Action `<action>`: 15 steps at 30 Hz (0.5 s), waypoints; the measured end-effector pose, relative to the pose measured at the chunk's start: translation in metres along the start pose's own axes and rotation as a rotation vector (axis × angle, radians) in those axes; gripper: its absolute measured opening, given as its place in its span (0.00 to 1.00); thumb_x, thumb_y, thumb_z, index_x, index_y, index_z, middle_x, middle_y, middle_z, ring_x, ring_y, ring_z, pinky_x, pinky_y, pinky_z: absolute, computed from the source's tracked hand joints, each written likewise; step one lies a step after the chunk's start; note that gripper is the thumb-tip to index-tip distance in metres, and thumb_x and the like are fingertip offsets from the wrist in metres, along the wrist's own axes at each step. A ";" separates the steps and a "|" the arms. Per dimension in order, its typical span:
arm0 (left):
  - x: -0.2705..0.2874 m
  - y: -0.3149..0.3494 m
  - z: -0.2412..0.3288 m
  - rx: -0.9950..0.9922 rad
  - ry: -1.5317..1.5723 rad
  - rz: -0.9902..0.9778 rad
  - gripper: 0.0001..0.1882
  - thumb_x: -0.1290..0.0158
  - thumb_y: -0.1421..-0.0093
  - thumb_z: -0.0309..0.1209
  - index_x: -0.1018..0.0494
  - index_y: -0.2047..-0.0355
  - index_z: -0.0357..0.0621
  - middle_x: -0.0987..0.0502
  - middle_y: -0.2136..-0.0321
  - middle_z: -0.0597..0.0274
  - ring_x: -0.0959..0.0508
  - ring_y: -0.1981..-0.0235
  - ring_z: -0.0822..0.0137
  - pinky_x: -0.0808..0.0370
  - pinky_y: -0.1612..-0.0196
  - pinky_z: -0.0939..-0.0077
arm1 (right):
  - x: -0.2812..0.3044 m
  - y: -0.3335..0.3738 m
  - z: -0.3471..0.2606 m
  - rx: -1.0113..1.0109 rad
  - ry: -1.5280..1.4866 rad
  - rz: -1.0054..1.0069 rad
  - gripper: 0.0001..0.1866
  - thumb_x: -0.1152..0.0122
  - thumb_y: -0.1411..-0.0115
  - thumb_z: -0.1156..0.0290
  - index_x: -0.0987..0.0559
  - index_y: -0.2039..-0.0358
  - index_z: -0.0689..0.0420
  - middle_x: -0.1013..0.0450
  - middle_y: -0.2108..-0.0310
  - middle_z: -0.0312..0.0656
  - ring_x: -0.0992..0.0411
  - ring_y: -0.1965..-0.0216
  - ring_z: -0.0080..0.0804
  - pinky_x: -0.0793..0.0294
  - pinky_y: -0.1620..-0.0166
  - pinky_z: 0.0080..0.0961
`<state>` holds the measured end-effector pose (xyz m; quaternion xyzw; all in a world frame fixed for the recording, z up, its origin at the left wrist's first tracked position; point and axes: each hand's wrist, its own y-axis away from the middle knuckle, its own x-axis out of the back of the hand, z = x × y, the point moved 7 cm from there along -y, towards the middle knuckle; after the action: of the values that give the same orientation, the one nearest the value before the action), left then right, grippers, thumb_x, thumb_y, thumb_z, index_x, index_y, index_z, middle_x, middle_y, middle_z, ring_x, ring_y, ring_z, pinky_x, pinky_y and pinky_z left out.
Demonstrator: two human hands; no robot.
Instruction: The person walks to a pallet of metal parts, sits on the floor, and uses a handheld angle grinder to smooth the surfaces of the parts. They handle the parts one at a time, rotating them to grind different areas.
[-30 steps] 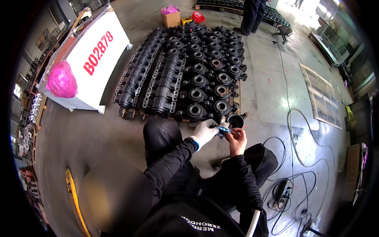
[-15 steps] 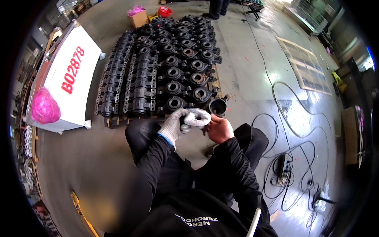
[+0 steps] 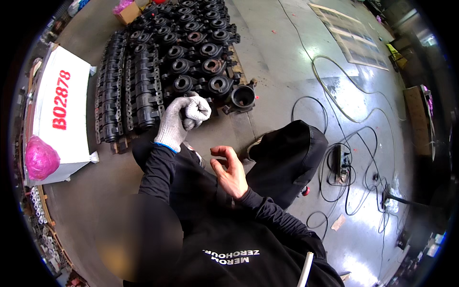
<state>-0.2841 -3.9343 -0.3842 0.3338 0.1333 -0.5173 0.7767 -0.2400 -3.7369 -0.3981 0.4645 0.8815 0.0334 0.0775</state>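
My left hand [image 3: 178, 120] wears a pale grey knit work glove with a blue cuff edge. Its fingers are curled closed around a bunched, pale knit bulge; whether that is only glove fingers or a second glove, I cannot make out. Bare, my right hand [image 3: 232, 176] hangs above my lap, lower and to the right, thumb and fingers apart with nothing between them. Just beyond the left hand lie rows of black cast metal parts with round holes [image 3: 220, 85]. A wider-mouthed black housing [image 3: 243, 97] sits at the near right corner of the rows.
Black ribbed castings [image 3: 145, 91] line the left of the wooden pallet [image 3: 237, 67]. Further left stands a white panel [image 3: 62, 105] with a pink wrapped bundle [image 3: 43, 158]. Cables and a power strip [image 3: 342, 165] lie on the floor at right. My bent knee [image 3: 301, 148] rises beside my right hand.
My hands have parted: the right let go of the pale knit material at the left hand and drew back toward my lap. The left moved up and left in the picture; the view shifted.
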 end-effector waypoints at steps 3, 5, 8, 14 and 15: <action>-0.016 0.001 -0.001 0.006 -0.017 0.037 0.11 0.51 0.39 0.36 0.26 0.73 0.43 0.26 0.78 0.66 0.36 0.86 0.77 0.46 0.83 0.84 | 0.012 0.012 -0.013 -0.007 0.020 -0.015 0.12 0.45 0.37 0.80 0.27 0.52 0.62 0.27 0.57 0.40 0.25 0.55 0.28 0.26 0.50 0.24; -0.015 -0.004 -0.002 -0.012 -0.028 0.011 0.11 0.51 0.39 0.36 0.26 0.72 0.43 0.26 0.79 0.67 0.35 0.85 0.78 0.45 0.82 0.84 | 0.013 0.015 -0.016 -0.013 0.058 -0.052 0.12 0.46 0.35 0.80 0.27 0.51 0.61 0.26 0.56 0.38 0.27 0.52 0.25 0.28 0.48 0.22; -0.025 0.004 -0.003 -0.102 -0.066 0.152 0.11 0.50 0.39 0.36 0.26 0.72 0.44 0.26 0.80 0.68 0.34 0.85 0.78 0.44 0.82 0.85 | 0.016 0.028 -0.023 -0.072 -0.004 -0.029 0.12 0.47 0.35 0.81 0.26 0.51 0.62 0.25 0.57 0.37 0.26 0.53 0.24 0.28 0.48 0.21; -0.040 0.017 0.011 -0.088 -0.038 0.037 0.11 0.51 0.37 0.35 0.24 0.66 0.41 0.25 0.77 0.66 0.32 0.83 0.76 0.41 0.81 0.85 | 0.042 0.056 -0.023 -0.075 0.135 -0.008 0.09 0.46 0.36 0.81 0.23 0.56 0.64 0.23 0.62 0.38 0.25 0.58 0.23 0.28 0.50 0.20; -0.032 0.020 0.014 -0.114 -0.036 0.053 0.11 0.51 0.37 0.36 0.24 0.66 0.42 0.25 0.76 0.66 0.31 0.82 0.76 0.41 0.80 0.85 | 0.048 0.060 -0.023 -0.025 0.217 -0.003 0.10 0.46 0.37 0.81 0.23 0.56 0.63 0.23 0.62 0.40 0.25 0.58 0.26 0.28 0.50 0.21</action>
<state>-0.2824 -3.9157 -0.3482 0.2830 0.1396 -0.4942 0.8100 -0.2215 -3.6628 -0.3728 0.4560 0.8849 0.0946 -0.0126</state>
